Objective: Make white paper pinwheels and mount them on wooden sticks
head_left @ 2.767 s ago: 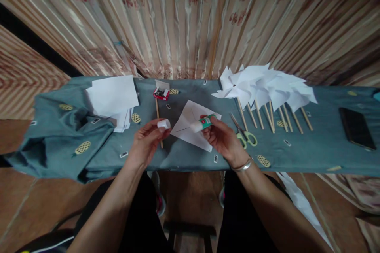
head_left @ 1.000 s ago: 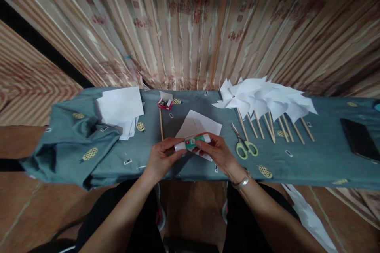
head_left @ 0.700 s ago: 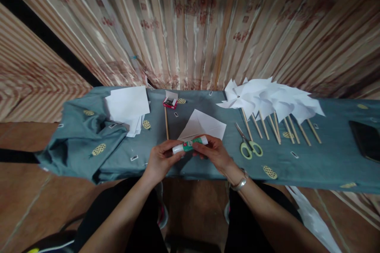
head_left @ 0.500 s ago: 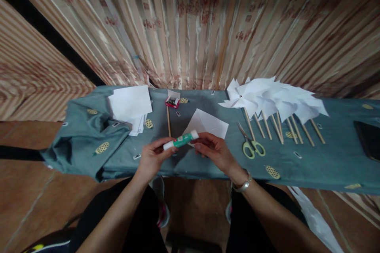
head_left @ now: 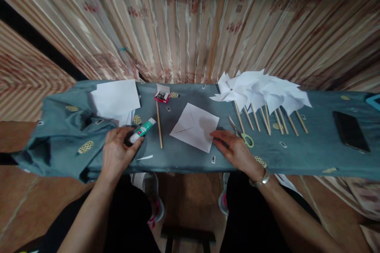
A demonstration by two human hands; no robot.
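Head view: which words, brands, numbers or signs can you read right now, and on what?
None legible.
Glue stick: red logo and pale print, too small.
Red box: pale marking, too small.
Tablecloth: lettered tags, blurred.
Curtain: reddish printed marks, blurred.

The bare left hand [head_left: 117,150] held a green-and-white cylindrical glue stick [head_left: 144,128] over the teal cloth-covered desk [head_left: 175,161] — near a thin wooden stick [head_left: 159,126] and a small open red cardboard box [head_left: 162,97]. The bare right hand [head_left: 237,150] touched a square white paper sheet [head_left: 194,126]; light-green-handled metal scissors [head_left: 243,135] lay beside it — with white paper pinwheels [head_left: 264,91] beyond and a black rectangular phone [head_left: 351,131] farther right.
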